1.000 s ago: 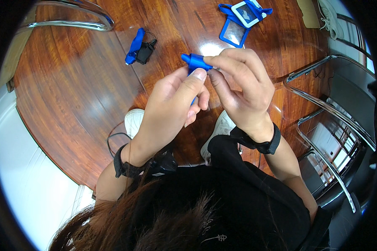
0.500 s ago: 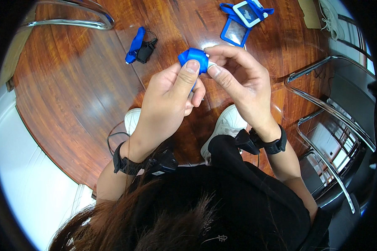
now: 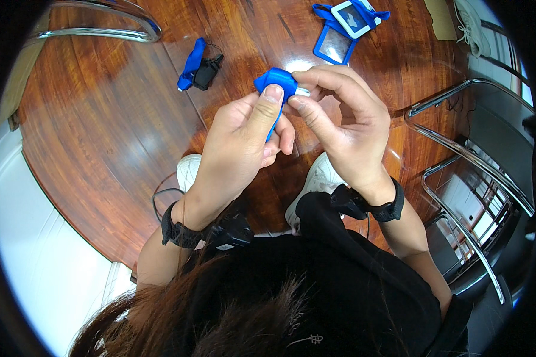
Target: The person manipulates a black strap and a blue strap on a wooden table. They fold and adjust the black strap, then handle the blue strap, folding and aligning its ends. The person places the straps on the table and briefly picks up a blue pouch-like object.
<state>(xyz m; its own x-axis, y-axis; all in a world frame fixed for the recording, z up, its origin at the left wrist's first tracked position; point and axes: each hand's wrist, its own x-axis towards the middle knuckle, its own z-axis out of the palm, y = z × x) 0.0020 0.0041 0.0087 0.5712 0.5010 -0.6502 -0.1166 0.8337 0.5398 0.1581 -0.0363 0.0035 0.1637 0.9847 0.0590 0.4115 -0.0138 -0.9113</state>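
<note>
Over the glossy wooden table, my left hand (image 3: 244, 134) and my right hand (image 3: 339, 131) together hold a rolled blue lanyard strap (image 3: 275, 80). The left thumb presses on top of the blue roll. My right thumb and forefinger pinch a small silver end piece (image 3: 302, 91) at the roll's right side. A bit of blue strap shows between the left fingers below. Both wrists wear black bands.
A blue strap with a black clip (image 3: 198, 68) lies on the wooden table (image 3: 101, 131) at the upper left. Blue badge holders with a white card (image 3: 345, 24) lie at the top. Chrome chair frames (image 3: 464, 166) stand to the right; white shoes (image 3: 312, 184) show below.
The blue strap has gone from a loose pointed end to a tighter roll under my left thumb. Both hands stayed close together above the table.
</note>
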